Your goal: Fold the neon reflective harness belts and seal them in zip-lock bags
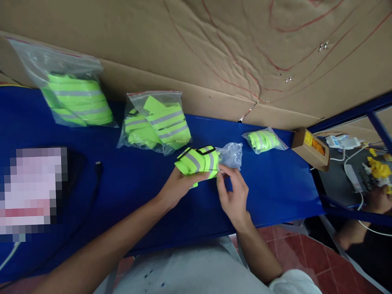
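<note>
A folded bundle of neon-yellow reflective straps with grey stripes and black buckles lies in my left hand, its thumb across the front. At the bundle's right end is a crumpled clear plastic bag. My right hand pinches the bag's near edge beside the straps, thumb and forefinger together. Whether the straps' right end sits inside the bag I cannot tell. Just behind my left hand stands a zip bag of similar straps, and to the right lies a small packed bag of straps.
A large zip bag of straps leans on the cardboard wall at the left. On the blue table are a black cable and a blurred-out device. A cardboard box stands right, near a co-worker's hand.
</note>
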A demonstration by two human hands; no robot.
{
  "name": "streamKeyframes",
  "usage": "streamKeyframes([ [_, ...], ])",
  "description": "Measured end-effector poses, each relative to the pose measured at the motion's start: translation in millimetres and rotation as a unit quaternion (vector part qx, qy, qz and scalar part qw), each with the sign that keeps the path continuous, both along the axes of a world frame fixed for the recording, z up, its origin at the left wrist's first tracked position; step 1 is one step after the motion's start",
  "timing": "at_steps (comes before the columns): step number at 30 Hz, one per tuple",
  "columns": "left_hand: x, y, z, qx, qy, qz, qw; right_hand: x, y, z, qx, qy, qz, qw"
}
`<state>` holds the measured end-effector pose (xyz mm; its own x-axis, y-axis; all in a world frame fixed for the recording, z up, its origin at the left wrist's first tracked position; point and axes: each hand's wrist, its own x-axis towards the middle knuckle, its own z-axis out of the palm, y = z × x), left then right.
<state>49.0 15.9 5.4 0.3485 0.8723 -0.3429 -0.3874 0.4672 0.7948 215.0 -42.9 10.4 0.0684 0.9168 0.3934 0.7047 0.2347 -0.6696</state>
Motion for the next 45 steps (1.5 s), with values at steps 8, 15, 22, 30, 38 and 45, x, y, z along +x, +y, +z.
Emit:
streamKeyframes([
  [8, -0.2, -2.5, -13.7, -0.006, -0.014, 0.051, 0.999, -27.4, -6.7, -15.3, -0.044, 0.145, -0.012, 0.988],
  [15, -3.5, 0.1, -13.6, 0.069, 0.015, -0.018, 0.997, -15.3, 2.1, -3.4, -0.060, 0.174, -0.031, 0.982],
  [22, -11.1, -5.9, -16.7, 0.339, 0.149, 0.011, 0.929, 3.1, 11.2, 22.6, -0.064, 0.104, -0.044, 0.992],
  [30, -18.9, 0.0, -18.1, 0.461, 0.176, -0.034, 0.869, 8.9, 13.9, 30.4, -0.078, 0.125, -0.058, 0.987],
  [38, -22.7, -2.1, -18.3, 0.483, 0.205, -0.092, 0.846, 18.6, 19.0, 35.1, -0.099, 0.084, 0.025, 0.991],
  [45, -18.9, 3.3, -15.6, 0.534, 0.194, -0.062, 0.820, 17.7, 26.0, 21.6, -0.142, 0.270, 0.000, 0.952],
])
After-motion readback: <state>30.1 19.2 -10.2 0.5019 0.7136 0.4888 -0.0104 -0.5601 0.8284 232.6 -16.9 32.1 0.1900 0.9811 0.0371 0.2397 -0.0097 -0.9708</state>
